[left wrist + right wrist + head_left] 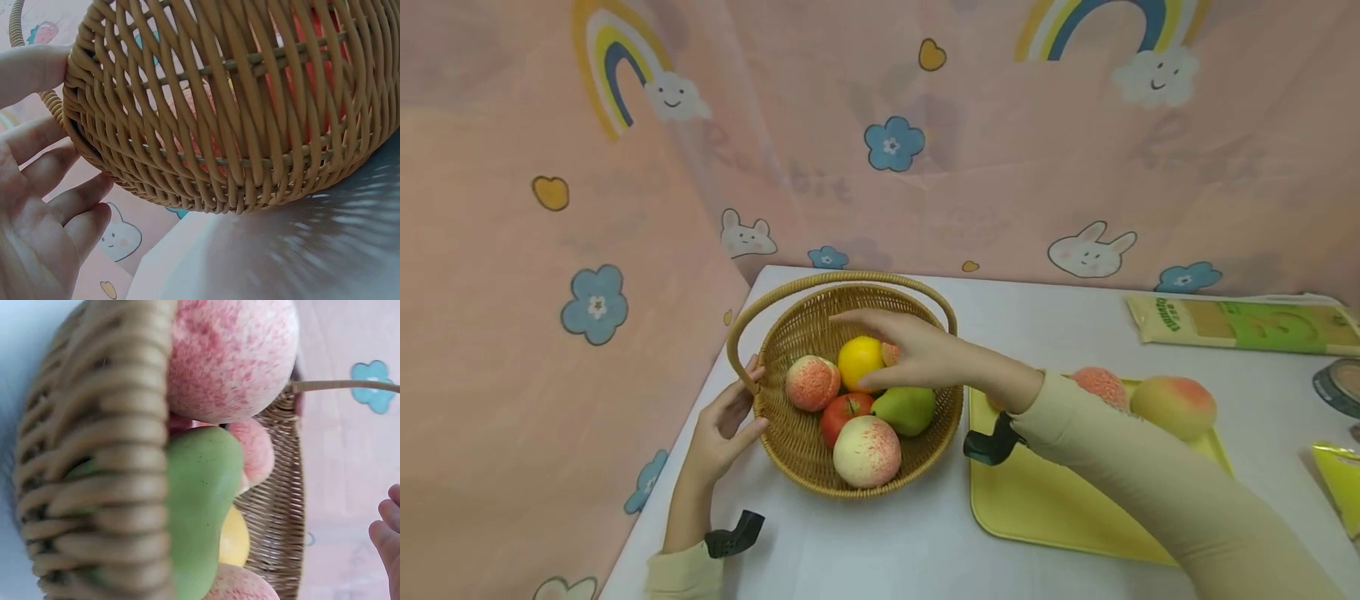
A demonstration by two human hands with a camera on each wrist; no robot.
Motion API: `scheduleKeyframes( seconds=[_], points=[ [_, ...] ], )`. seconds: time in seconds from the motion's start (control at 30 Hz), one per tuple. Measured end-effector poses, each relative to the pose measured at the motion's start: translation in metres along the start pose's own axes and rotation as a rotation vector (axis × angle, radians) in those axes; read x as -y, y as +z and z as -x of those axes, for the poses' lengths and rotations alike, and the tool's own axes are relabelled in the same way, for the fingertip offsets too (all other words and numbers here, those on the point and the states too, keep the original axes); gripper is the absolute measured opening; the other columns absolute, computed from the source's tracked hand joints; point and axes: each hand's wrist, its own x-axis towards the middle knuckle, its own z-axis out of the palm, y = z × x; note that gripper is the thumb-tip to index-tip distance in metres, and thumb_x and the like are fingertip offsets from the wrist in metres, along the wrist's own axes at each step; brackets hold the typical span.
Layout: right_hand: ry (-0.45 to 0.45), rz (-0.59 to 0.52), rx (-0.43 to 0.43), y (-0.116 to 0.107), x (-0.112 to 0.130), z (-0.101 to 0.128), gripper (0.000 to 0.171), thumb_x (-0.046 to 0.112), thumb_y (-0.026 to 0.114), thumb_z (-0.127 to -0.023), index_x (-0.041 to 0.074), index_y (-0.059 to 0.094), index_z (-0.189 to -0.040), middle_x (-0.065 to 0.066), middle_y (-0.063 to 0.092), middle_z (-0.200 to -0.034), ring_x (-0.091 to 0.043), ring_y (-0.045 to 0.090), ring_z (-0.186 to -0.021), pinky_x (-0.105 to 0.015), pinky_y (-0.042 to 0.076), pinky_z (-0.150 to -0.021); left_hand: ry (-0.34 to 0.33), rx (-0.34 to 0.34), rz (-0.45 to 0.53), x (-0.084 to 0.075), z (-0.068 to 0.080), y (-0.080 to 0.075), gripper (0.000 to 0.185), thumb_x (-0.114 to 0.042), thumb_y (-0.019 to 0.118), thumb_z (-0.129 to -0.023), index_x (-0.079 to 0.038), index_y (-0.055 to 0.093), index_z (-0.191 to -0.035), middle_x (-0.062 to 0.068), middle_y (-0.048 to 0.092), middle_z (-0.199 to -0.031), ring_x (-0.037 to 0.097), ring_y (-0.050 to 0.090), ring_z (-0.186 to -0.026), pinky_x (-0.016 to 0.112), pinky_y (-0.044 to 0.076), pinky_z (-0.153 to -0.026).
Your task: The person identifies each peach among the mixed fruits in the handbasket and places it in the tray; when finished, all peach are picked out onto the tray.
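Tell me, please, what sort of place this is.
Probably a small staged tabletop corner, perhaps for recording: a pink cartoon cloth stands behind a white table, with a basket of fruit set on it.

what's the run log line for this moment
left hand: touches wicker basket; right hand: above basket, holds nothing; basket: fruit inside; yellow tray: other fruit

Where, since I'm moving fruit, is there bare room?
Bare table shows between the basket and the long packet, and in front of the basket, left of the yellow tray. The tray's near-left part is bare too. Fruit crowds the basket's middle and front.
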Motion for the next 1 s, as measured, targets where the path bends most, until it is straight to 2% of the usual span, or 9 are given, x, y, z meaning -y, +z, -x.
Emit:
scheduleKeyframes(
  seconds=[0.23, 0.37, 0.47, 0.63, 0.73, 0.87, 1.0],
  points=[
    [0.065, -0.046, 0.179, 0.011, -0.011, -0.036, 0.07, 0.025, 0.069, -0.086, 0.009, 0.035, -0.145, -0.007, 0.038, -0.15, -0.024, 0.033, -0.14, -0.04, 0.03, -0.115, -0.009, 0.009, 0.029, -0.001, -0.002, 0.0, 0.059, 0.017, 0.058, -0.08, 0.015, 0.038, -0.136, 0.027, 0.021, -0.153, 0.015, 0.031, -0.141, 0.02, 0.029, -0.112],
    [0.136, -0.052, 0.274, 0.012, -0.012, -0.044, 0.07, 0.024, 0.069, -0.086, 0.011, 0.035, -0.146, -0.005, 0.037, -0.151, -0.02, 0.032, -0.14, -0.041, 0.029, -0.115, -0.014, 0.009, 0.026, -0.001, -0.002, 0.0, 0.06, 0.017, 0.058, -0.08, 0.015, 0.038, -0.136, 0.027, 0.02, -0.153, 0.014, 0.031, -0.141, 0.02, 0.03, -0.112],
    [0.168, -0.068, 0.312, 0.01, -0.012, -0.049, 0.069, 0.023, 0.069, -0.086, 0.013, 0.036, -0.146, -0.003, 0.037, -0.151, -0.018, 0.032, -0.139, -0.041, 0.029, -0.115, -0.013, 0.012, 0.022, -0.001, -0.001, 0.0, 0.06, 0.017, 0.058, -0.08, 0.014, 0.038, -0.137, 0.027, 0.019, -0.153, 0.014, 0.031, -0.141, 0.021, 0.03, -0.112],
    [0.128, -0.047, 0.369, 0.01, -0.014, -0.063, 0.07, 0.023, 0.07, -0.085, 0.011, 0.036, -0.145, -0.005, 0.039, -0.15, -0.02, 0.035, -0.139, -0.04, 0.031, -0.114, -0.003, 0.015, 0.033, -0.004, -0.002, 0.0, 0.06, 0.017, 0.058, -0.08, 0.015, 0.037, -0.136, 0.028, 0.019, -0.153, 0.016, 0.03, -0.142, 0.021, 0.029, -0.113],
    [0.116, -0.076, 0.447, 0.011, -0.019, -0.075, 0.072, 0.021, 0.07, -0.085, 0.008, 0.034, -0.146, -0.007, 0.038, -0.15, -0.022, 0.032, -0.14, -0.039, 0.029, -0.115, 0.012, 0.015, 0.043, -0.003, -0.002, 0.0, 0.06, 0.017, 0.058, -0.08, 0.016, 0.037, -0.136, 0.029, 0.02, -0.152, 0.017, 0.03, -0.142, 0.022, 0.029, -0.113],
    [0.147, -0.134, 0.542, 0.011, -0.028, -0.088, 0.072, 0.015, 0.069, -0.085, 0.006, 0.032, -0.146, -0.008, 0.034, -0.153, -0.022, 0.026, -0.143, -0.036, 0.024, -0.118, 0.015, 0.013, 0.042, -0.001, -0.002, 0.001, 0.06, 0.017, 0.058, -0.08, 0.016, 0.038, -0.136, 0.028, 0.021, -0.152, 0.018, 0.03, -0.142, 0.022, 0.029, -0.113],
    [0.167, -0.121, 0.589, 0.015, -0.033, -0.097, 0.069, 0.014, 0.068, -0.085, 0.005, 0.034, -0.145, -0.008, 0.035, -0.152, -0.021, 0.028, -0.143, -0.036, 0.024, -0.118, 0.007, 0.007, 0.038, -0.001, -0.001, 0.001, 0.059, 0.016, 0.058, -0.08, 0.015, 0.038, -0.136, 0.027, 0.021, -0.153, 0.017, 0.03, -0.142, 0.022, 0.029, -0.113]
  ],
)
